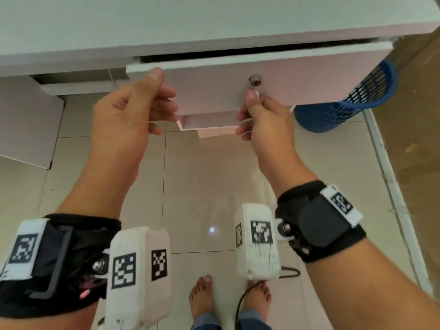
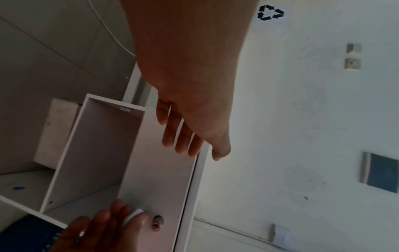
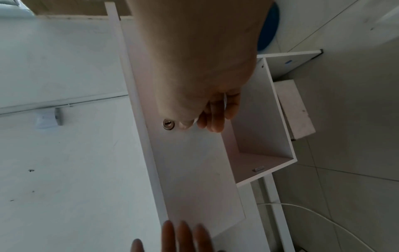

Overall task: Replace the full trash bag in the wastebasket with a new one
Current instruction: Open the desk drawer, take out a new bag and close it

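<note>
Left hand relaxed against drawer front, mid-frame; right hand pinches folded white bag. Shoving drawer could trap bag or fingers. Wastebasket right, unlined.

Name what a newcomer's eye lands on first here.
Two bare hands raised at the white drawer front: left hand near its top-left corner, right hand pinching something thin and white below the round metal lock. At right, a blue plastic mesh wastebasket stands on the tiled floor beside the desk.
</note>
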